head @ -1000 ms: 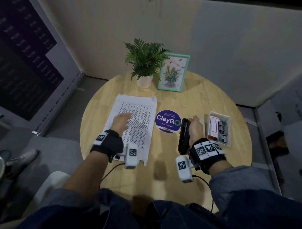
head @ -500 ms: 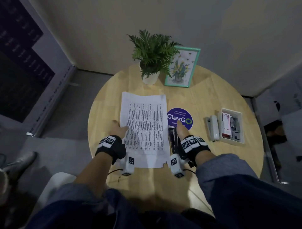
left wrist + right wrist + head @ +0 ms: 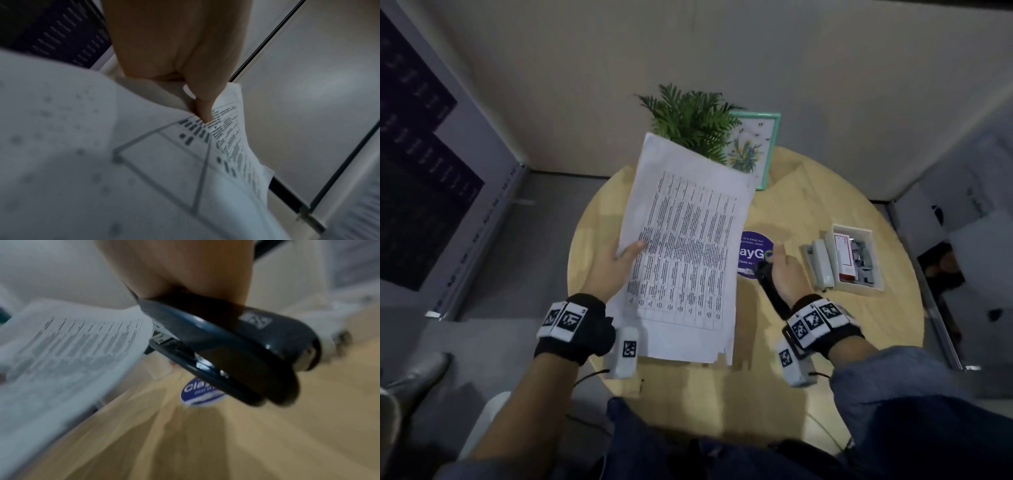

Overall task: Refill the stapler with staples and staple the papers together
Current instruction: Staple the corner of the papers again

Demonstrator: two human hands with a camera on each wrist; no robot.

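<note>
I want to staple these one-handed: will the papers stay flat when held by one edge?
Probably not. The papers already curl around the left hand at the pinch, so they look floppy. Their loose bottom edges sit uneven, so sheets may slide.

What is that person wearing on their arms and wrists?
Each wrist has a black band: the left band and the right band both carry white tiles printed with black square codes. A small white camera box with its own code hangs off each band, trailing a thin black cable. Blue denim sleeves are pushed up.
</note>
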